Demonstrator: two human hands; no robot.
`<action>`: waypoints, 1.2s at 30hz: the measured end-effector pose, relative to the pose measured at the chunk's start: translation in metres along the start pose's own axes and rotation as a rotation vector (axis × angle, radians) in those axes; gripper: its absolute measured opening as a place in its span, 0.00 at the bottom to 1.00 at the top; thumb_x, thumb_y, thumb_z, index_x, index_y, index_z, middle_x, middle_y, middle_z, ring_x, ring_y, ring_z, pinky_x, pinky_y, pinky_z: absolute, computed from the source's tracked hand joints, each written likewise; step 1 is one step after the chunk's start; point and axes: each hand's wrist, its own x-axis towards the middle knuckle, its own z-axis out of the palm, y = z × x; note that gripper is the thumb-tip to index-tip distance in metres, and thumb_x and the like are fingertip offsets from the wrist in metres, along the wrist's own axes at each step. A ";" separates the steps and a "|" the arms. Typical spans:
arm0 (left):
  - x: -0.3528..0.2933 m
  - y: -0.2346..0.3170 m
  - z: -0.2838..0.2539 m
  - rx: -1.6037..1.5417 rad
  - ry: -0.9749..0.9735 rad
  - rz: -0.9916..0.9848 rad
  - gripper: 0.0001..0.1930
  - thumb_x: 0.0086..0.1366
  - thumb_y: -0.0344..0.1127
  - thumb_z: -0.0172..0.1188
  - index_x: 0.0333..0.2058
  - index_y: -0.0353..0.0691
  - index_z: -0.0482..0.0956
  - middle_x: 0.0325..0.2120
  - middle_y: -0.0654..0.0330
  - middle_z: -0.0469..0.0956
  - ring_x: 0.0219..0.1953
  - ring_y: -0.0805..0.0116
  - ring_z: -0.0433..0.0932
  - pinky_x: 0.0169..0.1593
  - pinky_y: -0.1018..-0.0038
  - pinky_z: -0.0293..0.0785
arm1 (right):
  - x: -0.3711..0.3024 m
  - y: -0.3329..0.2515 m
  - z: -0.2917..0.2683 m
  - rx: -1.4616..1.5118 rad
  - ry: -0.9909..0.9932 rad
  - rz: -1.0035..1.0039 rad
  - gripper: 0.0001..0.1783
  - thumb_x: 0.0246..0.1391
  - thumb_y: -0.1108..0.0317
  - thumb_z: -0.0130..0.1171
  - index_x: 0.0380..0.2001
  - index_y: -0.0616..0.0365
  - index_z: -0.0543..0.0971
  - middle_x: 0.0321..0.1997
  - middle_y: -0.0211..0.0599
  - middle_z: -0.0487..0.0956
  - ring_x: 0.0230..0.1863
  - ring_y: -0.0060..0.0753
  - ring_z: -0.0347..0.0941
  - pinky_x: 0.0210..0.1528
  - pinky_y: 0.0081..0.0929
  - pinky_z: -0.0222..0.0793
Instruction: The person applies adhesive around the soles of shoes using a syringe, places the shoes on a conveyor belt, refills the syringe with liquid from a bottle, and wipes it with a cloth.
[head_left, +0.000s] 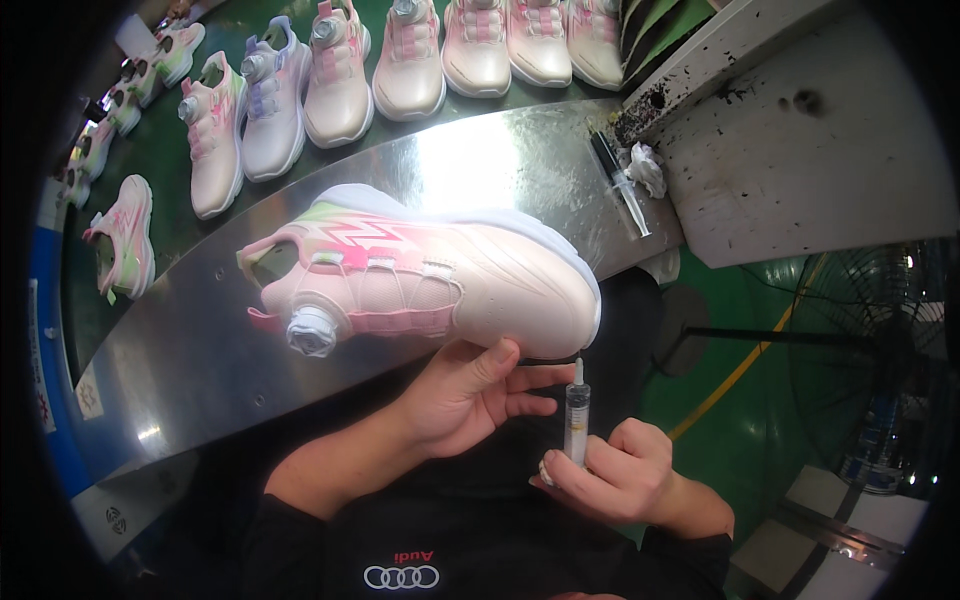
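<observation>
Holds a pink-and-white shoe (440, 285) near the centre in the left hand (460, 395), toe toward 4 o'clock, with thumb pressed on the upper and other fingers reaching partly hidden under the toe. Grips a clear syringe (576, 415) at 5 o'clock in the right hand (620, 475), with fingers curled around the barrel and nozzle at the sole edge; cannot tell whether touching. Could smear the pale upper by squeezing too hard or letting the nozzle slip. Could tip the shoe by holding only near the toe. Might knock the second syringe (620, 185) toward 1 o'clock on the bench (220, 380) by swinging wide.
</observation>
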 end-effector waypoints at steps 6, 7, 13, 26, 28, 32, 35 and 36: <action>-0.012 0.000 -0.006 0.005 0.061 -0.017 0.17 0.66 0.35 0.52 0.53 0.40 0.66 0.50 0.53 0.71 0.52 0.59 0.72 0.45 0.65 0.76 | -0.009 0.007 0.001 0.056 0.241 -0.069 0.16 0.36 0.62 0.69 0.32 0.50 0.77 0.17 0.19 0.66 0.16 0.22 0.53 0.19 0.20 0.48; -0.021 -0.006 -0.017 -0.004 0.059 -0.023 0.18 0.64 0.32 0.54 0.53 0.40 0.66 0.50 0.54 0.71 0.50 0.61 0.74 0.45 0.65 0.76 | -0.012 0.012 0.005 0.022 0.288 -0.068 0.18 0.36 0.62 0.70 0.33 0.51 0.77 0.18 0.20 0.69 0.17 0.24 0.55 0.21 0.22 0.49; -0.125 0.007 -0.026 -0.061 0.291 0.087 0.38 0.53 0.29 0.61 0.61 0.34 0.53 0.56 0.51 0.65 0.59 0.58 0.64 0.63 0.62 0.59 | -0.011 0.074 0.041 0.147 0.126 0.136 0.22 0.35 0.64 0.66 0.37 0.58 0.74 0.26 0.34 0.73 0.25 0.38 0.60 0.30 0.32 0.56; -0.201 0.089 -0.039 0.451 0.781 0.830 0.33 0.55 0.38 0.56 0.58 0.30 0.58 0.53 0.48 0.68 0.54 0.55 0.70 0.59 0.62 0.65 | 0.027 0.092 0.079 0.349 0.136 0.143 0.24 0.32 0.66 0.66 0.38 0.55 0.74 0.29 0.33 0.75 0.26 0.37 0.59 0.32 0.31 0.56; -0.213 0.129 -0.061 0.518 0.809 0.923 0.27 0.61 0.38 0.52 0.56 0.32 0.62 0.53 0.50 0.69 0.53 0.58 0.71 0.58 0.62 0.66 | 0.023 0.092 0.079 0.348 0.143 0.149 0.24 0.32 0.66 0.66 0.38 0.55 0.74 0.29 0.33 0.76 0.26 0.37 0.59 0.32 0.31 0.56; -0.193 0.224 -0.091 0.635 0.868 0.962 0.24 0.60 0.32 0.53 0.55 0.34 0.63 0.50 0.53 0.71 0.51 0.59 0.72 0.55 0.61 0.68 | 0.020 0.090 0.079 0.353 0.137 0.166 0.24 0.32 0.66 0.66 0.38 0.55 0.74 0.29 0.32 0.76 0.26 0.36 0.60 0.32 0.30 0.56; -0.165 0.278 -0.102 0.625 0.876 0.903 0.25 0.58 0.29 0.54 0.54 0.34 0.63 0.47 0.54 0.72 0.49 0.58 0.72 0.52 0.60 0.71 | 0.027 0.085 0.081 0.365 0.151 0.154 0.23 0.32 0.66 0.66 0.38 0.55 0.74 0.28 0.31 0.75 0.25 0.35 0.60 0.31 0.29 0.56; -0.156 0.284 -0.108 0.668 0.922 0.865 0.25 0.58 0.28 0.55 0.55 0.34 0.63 0.47 0.54 0.72 0.49 0.59 0.73 0.51 0.60 0.72 | 0.030 0.083 0.081 0.375 0.144 0.153 0.23 0.32 0.66 0.66 0.37 0.55 0.74 0.28 0.31 0.75 0.24 0.35 0.60 0.31 0.29 0.56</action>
